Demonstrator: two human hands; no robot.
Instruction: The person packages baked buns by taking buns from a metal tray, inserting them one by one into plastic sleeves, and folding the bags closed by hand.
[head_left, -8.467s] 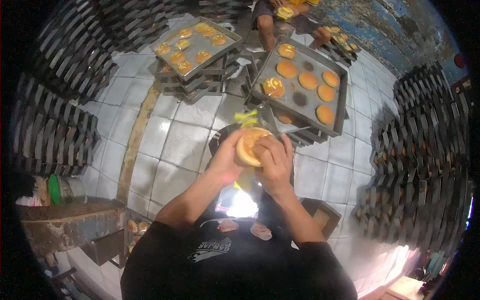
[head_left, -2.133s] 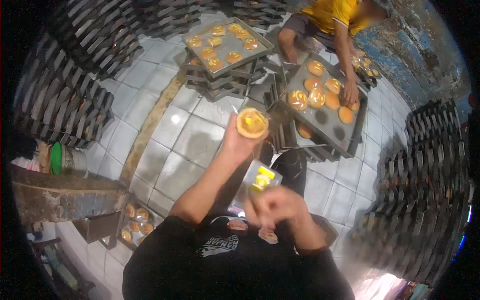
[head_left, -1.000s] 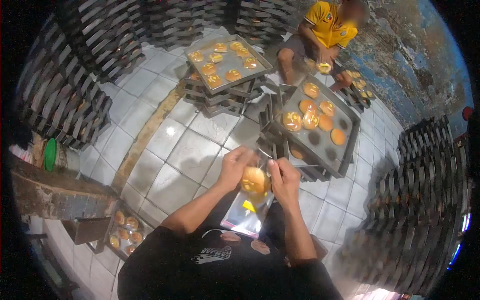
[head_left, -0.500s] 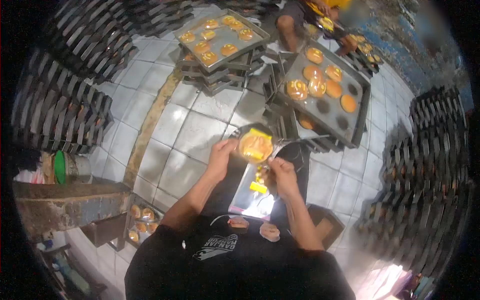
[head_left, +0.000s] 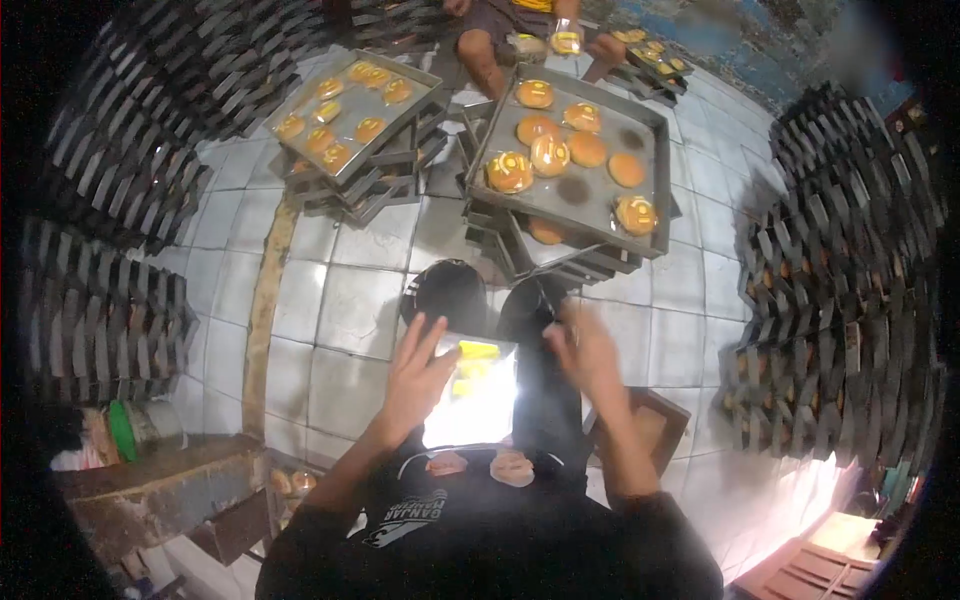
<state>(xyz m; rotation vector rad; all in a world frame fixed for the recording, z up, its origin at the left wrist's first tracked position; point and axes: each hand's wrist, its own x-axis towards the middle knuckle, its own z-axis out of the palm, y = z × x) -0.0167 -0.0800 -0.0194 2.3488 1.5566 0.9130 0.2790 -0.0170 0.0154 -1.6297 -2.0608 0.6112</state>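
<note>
The clear plastic packaging [head_left: 480, 375] lies across the person's lap, yellow print towards its far end and a strong glare washing out the nearer part. The left hand [head_left: 420, 375] rests at its left edge with the fingers extended and spread, touching the plastic; the right hand [head_left: 590, 355] is raised above the right thigh, apart from the packaging and blurred, so whether it holds anything cannot be told. Straight ahead, the dark-clad knees [head_left: 445, 290] stand between the hands and a near tray [head_left: 590, 218], which tops a stack of trays set at angles to one another. Eight buns [head_left: 510, 172] sit in that near tray, several in shiny film with yellow markings, others seemingly bare, among dark round marks on the metal; another bun [head_left: 547, 230] shows in the tray beneath. To the left is a second stack, its top tray [head_left: 360, 106] carrying more yellow-marked buns. Beyond the near tray sits a co-worker [head_left: 478, 62], holding a wrapped bun [head_left: 565, 41], with a further loaded tray [head_left: 655, 55] near the painted wall. Tall dark racks [head_left: 830, 360] of stacked trays close in both sides of the tiled floor [head_left: 365, 300]. A brown box [head_left: 655, 430] stands close by the right forearm, and a worn bench [head_left: 160, 490] juts in at lower left below a green lid [head_left: 122, 430].
</note>
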